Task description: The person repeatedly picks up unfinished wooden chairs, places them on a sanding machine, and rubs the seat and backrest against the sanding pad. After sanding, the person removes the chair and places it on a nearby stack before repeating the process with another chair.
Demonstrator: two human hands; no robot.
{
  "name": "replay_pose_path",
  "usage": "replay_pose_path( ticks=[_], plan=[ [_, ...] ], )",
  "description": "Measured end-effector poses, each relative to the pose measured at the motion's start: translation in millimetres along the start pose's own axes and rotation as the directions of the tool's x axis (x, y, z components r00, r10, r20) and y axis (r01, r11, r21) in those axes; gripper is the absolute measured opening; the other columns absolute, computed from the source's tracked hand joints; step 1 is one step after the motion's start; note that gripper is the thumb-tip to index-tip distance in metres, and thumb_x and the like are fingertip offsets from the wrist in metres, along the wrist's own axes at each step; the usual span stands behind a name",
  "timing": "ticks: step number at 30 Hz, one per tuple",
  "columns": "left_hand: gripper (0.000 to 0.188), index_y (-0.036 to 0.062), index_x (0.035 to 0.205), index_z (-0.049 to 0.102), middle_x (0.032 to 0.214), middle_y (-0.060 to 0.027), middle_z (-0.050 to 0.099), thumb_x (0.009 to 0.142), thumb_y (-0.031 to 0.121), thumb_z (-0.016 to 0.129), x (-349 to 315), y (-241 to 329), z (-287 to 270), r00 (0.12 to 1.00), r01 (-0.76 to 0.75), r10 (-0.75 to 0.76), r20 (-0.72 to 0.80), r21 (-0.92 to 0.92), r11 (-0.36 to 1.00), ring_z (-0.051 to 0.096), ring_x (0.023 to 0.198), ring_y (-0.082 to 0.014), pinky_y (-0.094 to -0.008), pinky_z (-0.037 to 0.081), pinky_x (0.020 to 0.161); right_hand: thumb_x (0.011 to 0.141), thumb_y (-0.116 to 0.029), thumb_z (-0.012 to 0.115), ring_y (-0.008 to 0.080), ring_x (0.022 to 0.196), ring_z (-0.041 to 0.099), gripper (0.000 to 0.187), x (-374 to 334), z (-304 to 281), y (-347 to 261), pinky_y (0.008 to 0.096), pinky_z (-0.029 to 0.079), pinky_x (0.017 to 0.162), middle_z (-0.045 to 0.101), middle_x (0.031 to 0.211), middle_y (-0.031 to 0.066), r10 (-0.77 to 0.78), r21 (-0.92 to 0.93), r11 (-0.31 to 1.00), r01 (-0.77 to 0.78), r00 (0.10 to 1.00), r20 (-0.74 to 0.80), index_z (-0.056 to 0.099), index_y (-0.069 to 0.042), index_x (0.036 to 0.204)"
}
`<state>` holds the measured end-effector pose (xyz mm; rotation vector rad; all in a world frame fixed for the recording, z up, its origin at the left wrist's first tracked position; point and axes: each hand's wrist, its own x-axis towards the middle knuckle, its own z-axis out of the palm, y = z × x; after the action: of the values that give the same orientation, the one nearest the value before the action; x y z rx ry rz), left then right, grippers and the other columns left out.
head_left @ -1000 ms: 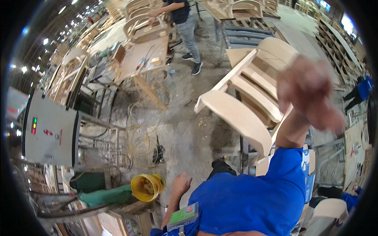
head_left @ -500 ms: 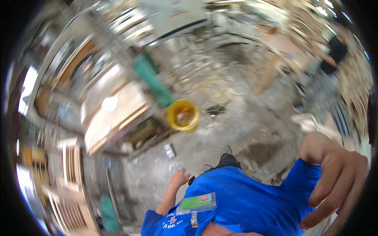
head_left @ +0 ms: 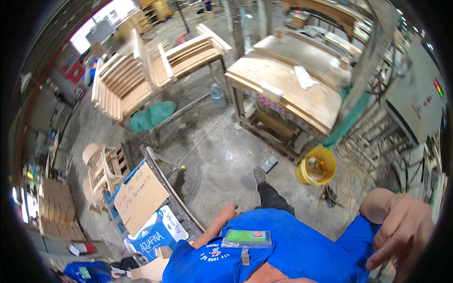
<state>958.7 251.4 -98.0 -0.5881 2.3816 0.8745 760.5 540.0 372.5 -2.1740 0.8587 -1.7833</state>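
My left hand (head_left: 230,212) hangs low beside my blue shirt (head_left: 292,240), its small visible fingers loosely apart and nothing seen in them. Below and left of it are a brown cardboard sheet (head_left: 140,198) with handwriting and a blue-and-white carton (head_left: 155,236), both on a dark-framed cart (head_left: 177,193). Raised close to the camera at the right, my right hand (head_left: 403,224) has bent, slightly parted fingers. No object shows in it, though its palm side is partly hidden. A clip-on badge (head_left: 246,238) lies on my chest.
A wooden-topped workbench (head_left: 283,89) stands ahead, with a yellow bucket (head_left: 317,166) by its right leg. Slatted wooden frames (head_left: 125,85) rest on a table farther left. Chair frames (head_left: 99,170) stand at left. Hoses (head_left: 358,174) trail over the floor; another person (head_left: 87,271) is at lower left.
My view has swung left, bringing the cart, carton and slatted frames into sight; the bench and bucket now sit farther right. My right hand stays raised, and my left still hangs low.
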Motion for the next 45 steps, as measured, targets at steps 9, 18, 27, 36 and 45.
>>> replay_pose_path(
  ticks=[9, 18, 27, 36, 45],
  plan=[
    [0.060, 0.0018, 0.133, 0.066, 0.125, -0.0265, 0.069, 0.093, 0.046, 0.067, 76.5, 3.6, -87.0, 0.976, 0.203, -0.213, -0.054, -0.157, 0.967, 0.065, 0.119, -0.0429, -0.0494, 0.051, 0.103, 0.081, -0.027, 0.088, 0.0222, 0.078, 0.072, 0.045, -21.6, -156.4, 205.9, 0.0301, 0.057, 0.065, 0.075, 0.116, 0.0158, 0.574, -0.327, 0.798, -0.507, 0.805, 0.150, 0.070, -0.004, 0.115],
    [0.056, 0.0033, 0.132, 0.065, 0.118, -0.0243, 0.073, 0.093, 0.044, 0.068, 160.1, -27.0, -216.1, 0.828, 0.240, -0.433, -0.357, -0.473, 0.848, 0.070, 0.112, -0.0400, -0.0475, 0.054, 0.098, 0.091, -0.017, 0.076, 0.0110, 0.080, 0.067, 0.027, -95.4, -222.6, 412.5, 0.0293, 0.055, 0.071, 0.074, 0.098, 0.0062, 0.902, -0.192, 0.327, -0.925, 0.366, -0.230, 0.069, -0.002, 0.113],
    [0.036, 0.0021, 0.115, 0.071, 0.094, -0.0110, 0.076, 0.095, 0.032, 0.070, 218.0, -70.0, -282.9, 0.790, 0.011, -0.516, -0.332, -0.833, 0.553, 0.072, 0.080, -0.0189, -0.0348, 0.058, 0.072, 0.097, -0.018, 0.072, 0.0078, 0.085, 0.063, 0.027, -31.0, -231.2, 574.3, 0.0259, 0.052, 0.076, 0.070, 0.097, 0.0020, 0.911, -0.010, 0.409, -0.913, 0.409, -0.050, 0.066, -0.002, 0.118],
    [0.026, 0.0031, 0.113, 0.068, 0.084, -0.0014, 0.070, 0.100, 0.025, 0.069, 335.0, -188.2, -512.1, 0.489, -0.566, -0.497, -0.716, -0.695, 0.444, 0.063, 0.074, -0.0081, -0.0254, 0.052, 0.065, 0.097, -0.019, 0.073, 0.0092, 0.082, 0.059, 0.029, 60.0, -265.3, 794.3, 0.0275, 0.051, 0.074, 0.065, 0.092, 0.0015, 0.876, -0.011, 0.440, -0.898, 0.432, -0.215, 0.063, -0.002, 0.119],
    [0.086, 0.0002, 0.145, 0.051, 0.139, -0.0278, 0.061, 0.084, 0.055, 0.074, 469.9, -236.9, -772.3, 0.470, 0.051, -0.560, -0.683, -0.612, 0.789, 0.060, 0.128, -0.0412, -0.0472, 0.048, 0.106, 0.084, -0.042, 0.080, 0.0375, 0.107, 0.068, 0.064, 100.0, -364.1, 1018.6, 0.0458, 0.054, 0.092, 0.070, 0.115, 0.0220, 0.592, -0.446, -0.154, -0.881, 0.279, -0.756, 0.060, -0.001, 0.129]
  ],
)
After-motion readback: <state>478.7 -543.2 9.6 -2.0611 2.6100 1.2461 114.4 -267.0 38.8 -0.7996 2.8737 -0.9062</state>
